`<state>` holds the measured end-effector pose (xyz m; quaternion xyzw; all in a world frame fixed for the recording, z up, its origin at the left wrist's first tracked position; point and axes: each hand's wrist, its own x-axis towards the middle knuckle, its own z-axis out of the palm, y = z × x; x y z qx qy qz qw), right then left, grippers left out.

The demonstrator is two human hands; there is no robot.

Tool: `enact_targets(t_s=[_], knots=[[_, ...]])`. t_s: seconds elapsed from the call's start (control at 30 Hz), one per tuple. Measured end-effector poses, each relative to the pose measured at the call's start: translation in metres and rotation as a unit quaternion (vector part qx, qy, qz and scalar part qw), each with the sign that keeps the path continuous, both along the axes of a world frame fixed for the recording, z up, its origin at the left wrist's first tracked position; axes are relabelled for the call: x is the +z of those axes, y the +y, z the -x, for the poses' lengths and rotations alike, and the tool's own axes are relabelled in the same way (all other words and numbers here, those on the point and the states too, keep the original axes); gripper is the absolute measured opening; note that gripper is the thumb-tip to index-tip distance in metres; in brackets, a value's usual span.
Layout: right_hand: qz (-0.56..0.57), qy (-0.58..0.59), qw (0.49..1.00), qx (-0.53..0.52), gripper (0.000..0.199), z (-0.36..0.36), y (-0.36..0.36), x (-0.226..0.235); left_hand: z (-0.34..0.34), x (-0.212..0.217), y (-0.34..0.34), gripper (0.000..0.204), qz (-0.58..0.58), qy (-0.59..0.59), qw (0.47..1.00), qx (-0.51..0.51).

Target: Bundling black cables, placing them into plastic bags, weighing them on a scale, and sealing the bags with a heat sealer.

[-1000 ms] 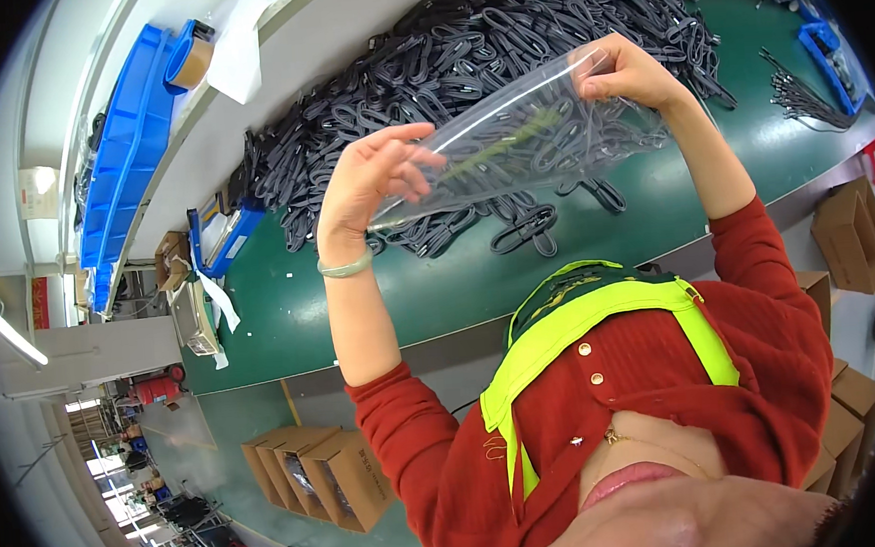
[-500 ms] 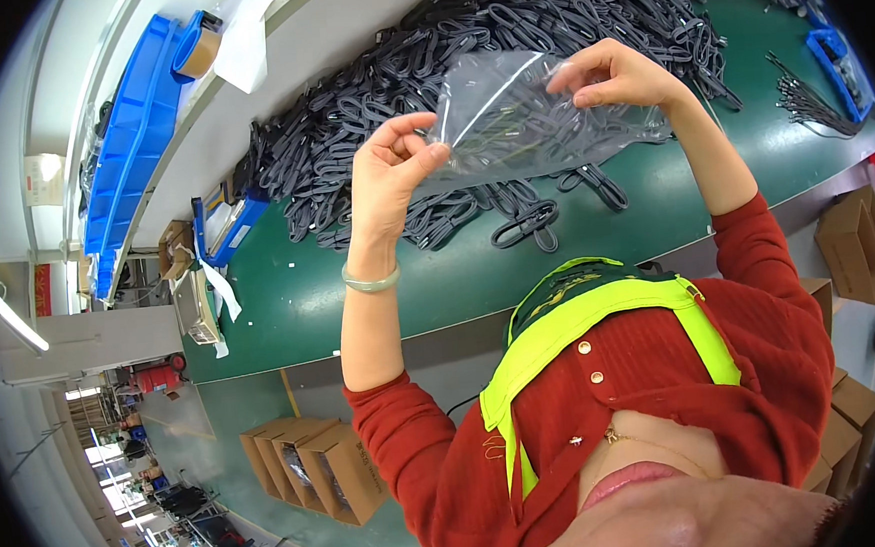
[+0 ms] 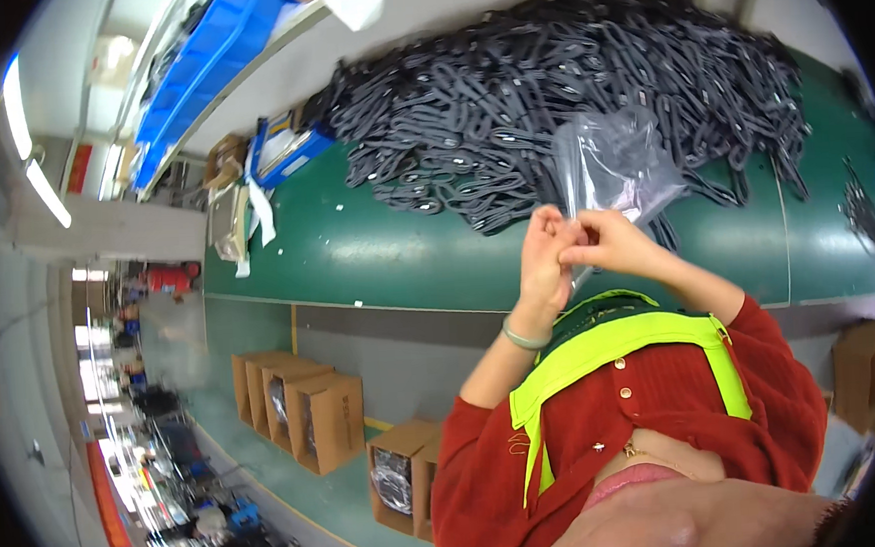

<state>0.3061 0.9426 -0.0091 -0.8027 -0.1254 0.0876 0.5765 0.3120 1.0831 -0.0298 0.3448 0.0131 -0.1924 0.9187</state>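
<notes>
Close together over the table's near edge, my two hands meet at a clear plastic bag (image 3: 623, 167). The fingers of my left hand (image 3: 545, 267) are curled in at the bag's near left edge. Against them, my right hand (image 3: 616, 244) pinches the same edge with thumb and forefinger. The bag stretches away from my hands, crumpled and shiny, over the near side of a large heap of dark grey coiled cables (image 3: 479, 131). Where the fingertips touch, part of the bag's edge is hidden.
The heap lies on a green table (image 3: 376, 247). Blue bins (image 3: 210, 72) sit on a shelf at the upper left. A small bundle of cables (image 3: 859, 210) lies far right. Open cardboard boxes (image 3: 328, 421) stand on the floor below, with more boxes (image 3: 859, 373) at the right.
My hands, apart and stretching the bag between them before, have come together nearer my body. The bag now hangs away from them in folds. The view has shifted too.
</notes>
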Motion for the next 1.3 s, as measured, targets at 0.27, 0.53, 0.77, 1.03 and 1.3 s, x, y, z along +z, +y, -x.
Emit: enact_targets(t_s=[0.27, 0.53, 0.77, 1.03, 1.3], knots=[[-0.081, -0.05, 0.967, 0.236, 0.017, 0.001, 0.052, -0.036, 0.057, -0.02, 0.043, 0.025, 0.033, 0.069, 0.981, 0.177], [-0.226, 0.127, 0.885, 0.388, 0.015, 0.003, 0.133, -0.059, 0.107, -0.019, 0.099, 0.026, 0.058, 0.081, 0.939, 0.329], [-0.167, 0.055, 0.897, 0.405, 0.015, 0.01, 0.213, -0.047, 0.136, -0.009, 0.176, 0.026, -0.138, 0.055, 0.917, 0.369], [-0.147, 0.024, 0.901, 0.408, 0.023, 0.033, 0.312, -0.041, 0.161, -0.029, 0.279, 0.019, -0.227, -0.017, 0.922, 0.312], [-0.201, 0.128, 0.918, 0.317, 0.031, 0.022, 0.313, -0.058, 0.104, -0.046, 0.304, 0.02, -0.204, -0.061, 0.969, 0.124]])
